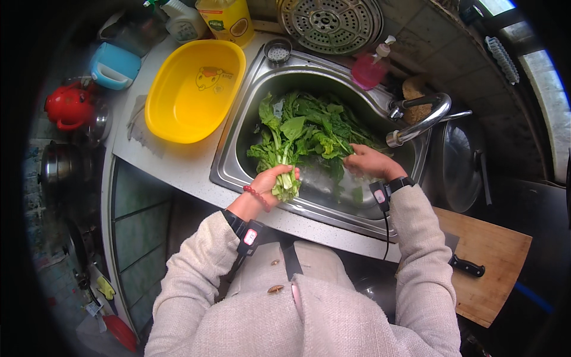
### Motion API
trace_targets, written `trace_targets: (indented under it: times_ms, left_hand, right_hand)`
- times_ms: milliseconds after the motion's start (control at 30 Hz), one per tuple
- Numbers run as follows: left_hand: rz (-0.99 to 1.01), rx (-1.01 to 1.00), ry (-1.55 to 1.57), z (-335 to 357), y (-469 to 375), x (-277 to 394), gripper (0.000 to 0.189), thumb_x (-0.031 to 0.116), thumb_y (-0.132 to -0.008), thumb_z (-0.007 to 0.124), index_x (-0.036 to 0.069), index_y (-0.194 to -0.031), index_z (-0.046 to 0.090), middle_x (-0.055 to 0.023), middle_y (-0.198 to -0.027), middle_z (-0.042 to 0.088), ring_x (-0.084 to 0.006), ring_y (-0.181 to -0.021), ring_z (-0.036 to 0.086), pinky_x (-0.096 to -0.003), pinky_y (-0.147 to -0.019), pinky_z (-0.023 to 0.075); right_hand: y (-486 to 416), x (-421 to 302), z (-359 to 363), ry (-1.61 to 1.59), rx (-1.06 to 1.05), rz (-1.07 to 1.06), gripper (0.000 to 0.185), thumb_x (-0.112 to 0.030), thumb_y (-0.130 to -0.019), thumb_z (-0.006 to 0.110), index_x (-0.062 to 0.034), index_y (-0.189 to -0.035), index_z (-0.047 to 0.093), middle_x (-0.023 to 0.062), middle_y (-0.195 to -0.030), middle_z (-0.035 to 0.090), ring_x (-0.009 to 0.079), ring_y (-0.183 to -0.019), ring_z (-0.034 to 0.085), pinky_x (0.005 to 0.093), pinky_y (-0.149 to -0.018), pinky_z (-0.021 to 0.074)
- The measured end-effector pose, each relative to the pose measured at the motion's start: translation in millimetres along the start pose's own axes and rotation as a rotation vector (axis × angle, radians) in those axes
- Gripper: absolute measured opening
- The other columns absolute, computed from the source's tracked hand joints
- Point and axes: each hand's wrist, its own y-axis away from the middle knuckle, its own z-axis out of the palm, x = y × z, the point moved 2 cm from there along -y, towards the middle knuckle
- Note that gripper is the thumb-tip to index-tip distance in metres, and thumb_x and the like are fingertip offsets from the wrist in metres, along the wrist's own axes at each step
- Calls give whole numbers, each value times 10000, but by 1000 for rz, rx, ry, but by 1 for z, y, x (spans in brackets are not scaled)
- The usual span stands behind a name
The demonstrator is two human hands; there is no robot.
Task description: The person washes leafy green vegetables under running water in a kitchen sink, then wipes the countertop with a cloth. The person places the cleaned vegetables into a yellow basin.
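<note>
My left hand (pixel 267 183) grips the pale stem ends of a bunch of leafy greens (pixel 281 154) at the front rim of a stainless steel sink (pixel 308 201). Its leaves point away from me into the basin. On the right, my right hand (pixel 372 163) is closed around the stem of another leafy green (pixel 332 145); the fingertips are partly hidden. More loose greens (pixel 312 107) are heaped in the water toward the back of the basin. A chrome faucet (pixel 421 127) reaches over the sink's right side, close beyond my right hand.
An empty-looking yellow plastic basin (pixel 178 107) stands left of the sink. A pink soap bottle (pixel 370 69) and a round perforated steamer plate (pixel 330 24) are at the back. To the right, a knife (pixel 466 265) lies on a wooden cutting board (pixel 495 250), with a wok lid (pixel 459 165) behind.
</note>
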Motion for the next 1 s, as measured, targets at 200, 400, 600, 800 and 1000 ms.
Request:
trace_targets:
  times_ms: [200,400,600,800,1000]
  left_hand:
    - [-26,-43,31,4,-2,-2,220,113,-879,604,23,-1067,534,-78,-926,639,-189,-811,648,-411,-780,523]
    - [15,79,-13,12,7,-2,171,155,-917,552,19,-1022,551,-78,-853,643,-199,-762,627,-366,-741,529]
    - [21,51,-50,6,4,1,176,155,-925,555,5,-1017,546,-88,-852,641,-201,-750,631,-361,-728,533]
    - [-35,46,-49,4,-21,-19,203,170,-933,570,22,-1067,537,-106,-951,645,-214,-833,655,-404,-755,552]
    - [-72,18,-153,16,-37,-41,558,541,-965,334,87,-1250,488,-100,-1146,604,-263,-1048,588,-468,-884,465]
  right_hand:
    - [-48,78,26,890,78,190,559,-387,-821,654,32,-1184,582,209,-999,655,326,-867,645,401,-728,507]
    - [-58,89,55,943,-177,462,412,-345,-702,664,-3,-929,699,205,-958,679,339,-890,657,412,-768,504]
    - [-10,21,36,360,-111,285,353,-260,-747,610,56,-904,599,122,-805,658,200,-676,626,316,-573,472]
    - [-2,-23,66,-174,87,123,433,-431,-893,621,-9,-817,560,49,-686,562,122,-536,494,279,-447,392]
    - [-13,-27,96,281,-64,144,968,-724,-868,368,199,-1116,526,253,-1018,628,285,-940,610,360,-810,486]
